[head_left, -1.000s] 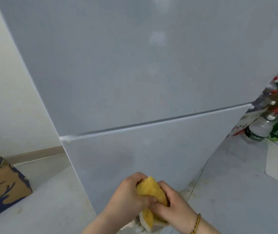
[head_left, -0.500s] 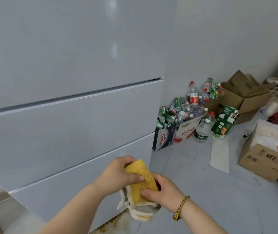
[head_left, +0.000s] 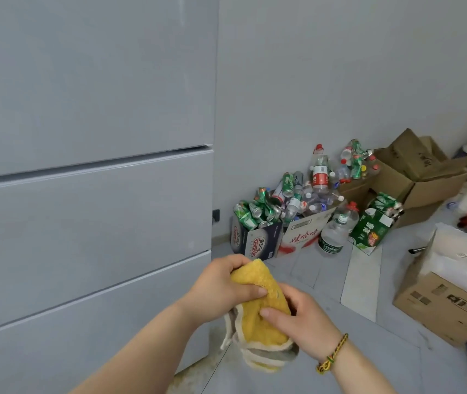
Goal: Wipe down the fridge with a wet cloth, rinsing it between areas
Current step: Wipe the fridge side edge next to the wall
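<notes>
The grey fridge (head_left: 90, 172) fills the left half of the view, with a tall upper door and two drawer fronts below it. In front of its lower right corner I hold a bunched yellow cloth (head_left: 260, 311) with a pale edge. My left hand (head_left: 221, 288) grips its top from the left. My right hand (head_left: 303, 322), with a braided bracelet on the wrist, pinches its right side. The cloth is off the fridge surface.
Boxes of crushed green cans (head_left: 258, 223) and plastic bottles (head_left: 320, 177) stand against the grey wall right of the fridge. Cardboard boxes (head_left: 448, 305) sit on the floor at the right. Dirty marks show on the floor by the fridge base (head_left: 195, 371).
The view has swung right, from the fridge's left edge to its right edge and the pile of cans and boxes. Both hands have kept hold of the cloth and shifted their grip on it slightly.
</notes>
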`<control>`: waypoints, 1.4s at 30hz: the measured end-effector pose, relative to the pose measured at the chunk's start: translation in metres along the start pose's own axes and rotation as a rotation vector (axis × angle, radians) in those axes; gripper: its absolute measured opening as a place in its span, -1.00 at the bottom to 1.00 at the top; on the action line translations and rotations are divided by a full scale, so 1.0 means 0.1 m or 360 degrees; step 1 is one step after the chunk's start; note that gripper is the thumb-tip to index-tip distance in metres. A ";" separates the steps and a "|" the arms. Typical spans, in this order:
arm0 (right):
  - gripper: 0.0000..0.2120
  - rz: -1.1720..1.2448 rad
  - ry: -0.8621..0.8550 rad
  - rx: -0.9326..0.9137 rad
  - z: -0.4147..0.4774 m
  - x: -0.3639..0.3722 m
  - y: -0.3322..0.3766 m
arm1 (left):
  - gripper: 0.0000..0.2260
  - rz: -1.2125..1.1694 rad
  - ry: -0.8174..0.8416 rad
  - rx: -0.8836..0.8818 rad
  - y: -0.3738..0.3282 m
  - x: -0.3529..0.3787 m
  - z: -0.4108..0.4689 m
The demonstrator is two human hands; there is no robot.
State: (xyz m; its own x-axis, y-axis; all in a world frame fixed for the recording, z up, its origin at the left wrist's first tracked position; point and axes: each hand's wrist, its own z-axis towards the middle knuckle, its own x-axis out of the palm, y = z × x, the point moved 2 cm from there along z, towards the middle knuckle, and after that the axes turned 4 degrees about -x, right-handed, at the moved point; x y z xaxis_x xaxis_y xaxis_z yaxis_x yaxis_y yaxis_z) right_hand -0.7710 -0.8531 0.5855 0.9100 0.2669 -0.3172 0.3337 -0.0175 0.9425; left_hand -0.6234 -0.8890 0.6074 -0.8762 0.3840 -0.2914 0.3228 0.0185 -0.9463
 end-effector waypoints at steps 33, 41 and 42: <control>-0.88 -0.0165 0.0789 0.0027 3.07 -0.93 -1.09 | -0.62 -0.0184 -0.2537 -0.0908 0.61 0.63 1.68; -0.62 0.0584 0.0488 -0.0488 2.72 -0.44 0.15 | -0.43 0.0352 -0.2450 -0.0419 -0.22 0.03 1.41; -0.54 0.0595 0.0427 -0.0638 2.69 -0.40 0.33 | -0.42 0.0365 -0.2419 -0.0432 -0.24 0.00 1.43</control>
State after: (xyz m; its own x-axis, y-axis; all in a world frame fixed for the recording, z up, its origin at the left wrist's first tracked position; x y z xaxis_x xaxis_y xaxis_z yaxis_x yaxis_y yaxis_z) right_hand -0.7306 -1.1232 0.6011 0.8365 0.5471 0.0309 -0.1622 0.1933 0.9676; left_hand -0.6823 -1.0211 0.6102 -0.2729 -0.8544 -0.4422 0.4009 0.3168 -0.8596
